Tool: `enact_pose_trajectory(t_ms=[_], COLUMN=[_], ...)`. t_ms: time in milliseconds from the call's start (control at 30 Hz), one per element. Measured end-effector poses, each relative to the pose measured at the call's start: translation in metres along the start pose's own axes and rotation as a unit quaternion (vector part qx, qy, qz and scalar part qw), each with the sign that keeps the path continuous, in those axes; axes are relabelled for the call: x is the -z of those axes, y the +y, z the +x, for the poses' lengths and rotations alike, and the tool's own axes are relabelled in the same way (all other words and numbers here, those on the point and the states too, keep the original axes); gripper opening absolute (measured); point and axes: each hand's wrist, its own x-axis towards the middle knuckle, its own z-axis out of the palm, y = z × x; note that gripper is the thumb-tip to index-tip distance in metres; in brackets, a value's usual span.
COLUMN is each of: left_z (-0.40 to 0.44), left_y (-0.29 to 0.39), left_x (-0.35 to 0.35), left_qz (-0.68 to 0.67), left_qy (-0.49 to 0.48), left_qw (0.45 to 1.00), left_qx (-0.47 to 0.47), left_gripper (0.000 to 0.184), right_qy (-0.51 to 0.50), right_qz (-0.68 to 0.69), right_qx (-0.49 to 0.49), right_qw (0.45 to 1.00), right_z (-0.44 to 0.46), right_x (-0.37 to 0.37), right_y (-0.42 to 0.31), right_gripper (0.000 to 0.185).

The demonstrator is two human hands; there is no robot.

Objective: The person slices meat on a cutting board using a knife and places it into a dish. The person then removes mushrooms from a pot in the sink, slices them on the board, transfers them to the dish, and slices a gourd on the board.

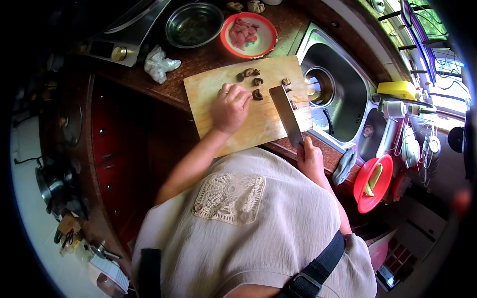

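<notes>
In the head view, holding a cleaver [285, 114] by its handle in the right hand [310, 156], wrapping the grip closed around it. Angling the broad blade away from the body, over the right part of a wooden cutting board [203, 92], between 2 groups of dark brown pieces [257, 94]. Showing no clear sign of contact or gap between blade and wood. Counting at least 4 pieces to the left of the blade, toward the far part of the board, and a few more just to its right.

Bending the left hand [232, 107] over the board, bunching the fingers together, tips just beside the nearest dark piece. Narrowing this grip almost to nothing, but hiding its inside; unable to tell about holding or only touching.

Resting the board on a brown bench [203, 59], right edge at the metal sink [348, 116]. Finding beyond the far edge a red-rimmed dish [271, 31] with pink meat pieces [243, 34], next to a metal bowl [194, 25], and a crumpled plastic bag [160, 64] farther left. Noticing a cloth [344, 166] near the right hand, and beyond it a red basin [364, 201] containing green vegetables [375, 179].
</notes>
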Motion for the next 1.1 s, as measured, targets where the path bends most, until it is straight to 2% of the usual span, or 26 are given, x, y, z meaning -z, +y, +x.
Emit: enact_pose_trajectory(t_ms=[133, 233, 333, 433, 600, 933, 1033, 1100], left_z=[0.008, 0.016, 0.010, 0.002, -0.003, -0.001, 0.002, 0.011], left_y=[0.007, 0.008, -0.002, 0.003, 0.009, 0.010, 0.008, 0.005], left_x=[0.000, -0.005, -0.021, -0.036, -0.037, -0.032, -0.026, -0.020], left_qz=[0.037, 0.028, 0.039, 0.044, 0.035, 0.019, -0.037, -0.027], left_qy=[-0.014, -0.028, -0.061, -0.033, -0.047, -0.096, -0.048, -0.016], left_qw=[0.999, 0.997, 0.993, 0.991, 0.993, 0.990, 0.994, 0.998], left_qx=[0.011, -0.063, -0.096, -0.120, -0.104, -0.104, -0.085, -0.057], left_gripper=[0.011, 0.008, 0.008, 0.007, 0.009, 0.012, 0.009, 0.008], right_qy=[-0.025, -0.021, -0.017, -0.020, -0.049, -0.054, -0.066, -0.043], right_qz=[-0.005, -0.001, -0.005, -0.018, -0.068, -0.049, -0.030, -0.012], right_qx=[-0.025, -0.027, -0.029, -0.024, -0.043, -0.051, -0.074, -0.056], right_qw=[0.999, 0.999, 0.999, 0.999, 0.996, 0.996, 0.995, 0.997], right_z=[0.002, 0.003, 0.001, 0.000, -0.001, 0.027, 0.008, 0.000], right_x=[0.001, -0.002, -0.002, -0.003, -0.004, -0.008, -0.003, -0.004], right_y=[-0.013, -0.014, -0.013, -0.011, -0.010, -0.029, -0.018, -0.008], right_gripper=[0.013, 0.013, 0.013, 0.013, 0.013, 0.015, 0.014, 0.015])
